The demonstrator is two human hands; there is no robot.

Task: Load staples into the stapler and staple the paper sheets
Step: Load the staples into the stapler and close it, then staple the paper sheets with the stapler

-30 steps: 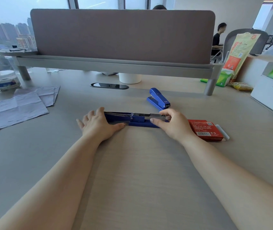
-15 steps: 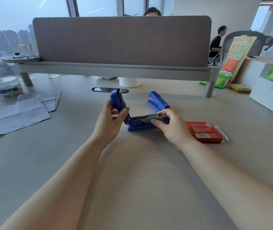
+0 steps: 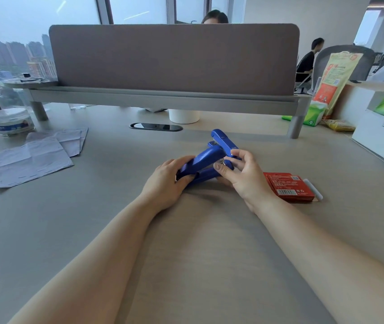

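your left hand (image 3: 165, 183) is wrapped tight around the back end of the blue stapler (image 3: 204, 166), thumb under and fingers over the top. your right hand (image 3: 244, 178) pinches the front end, thumb and first finger pressed on the shiny metal nose. the stapler sits in the middle of the desk (image 3: 198, 265), its front tipped up a little.

half a second ago the top arm stood almost straight up in your left hand. now it is folded down over the base, with only a small gap left at the front. a second ago the stapler lay flat and wide open.

there are two blue staplers: the one you hold, and a second stapler (image 3: 222, 139) just behind it, toward the far edge. one red staple box (image 3: 289, 187) lies just beside your right wrist, with one white strip (image 3: 313, 191) at its right side. the paper sheets (image 3: 37, 153) lie in a few overlapping piles near the left edge; i cannot count them.
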